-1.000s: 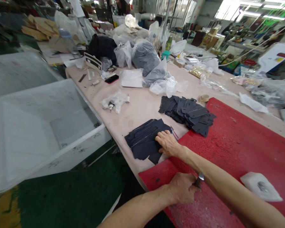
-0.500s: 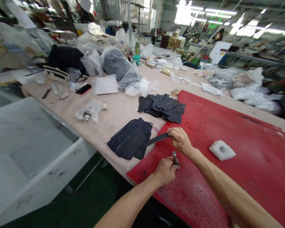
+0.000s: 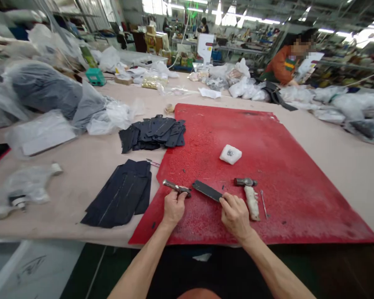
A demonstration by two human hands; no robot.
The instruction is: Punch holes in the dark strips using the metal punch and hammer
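Observation:
A metal punch (image 3: 173,185) is gripped between the thumb and fingers of my left hand (image 3: 173,211), lying sideways just above the red mat (image 3: 286,166). My right hand (image 3: 236,214) pinches one end of a flat dark strip (image 3: 207,190). The strip's far end points toward the punch, with a small gap between them. Right of that hand lies a ball-peen hammer (image 3: 252,202) with a wrapped pale handle, and beside it a thin metal rod (image 3: 264,203). To the left is a stack of dark cut pieces (image 3: 120,195).
A heap of smaller dark pieces (image 3: 154,133) overlaps the mat's left edge. A white block (image 3: 230,154) sits on the mat. Plastic-bagged goods (image 3: 46,89) crowd the left. A person in an orange top (image 3: 282,64) is across the table.
My view has swung right, bringing the hammer and rod into sight. The right hand has carried the strip away from the stack and over the mat. The left hand still holds the punch.

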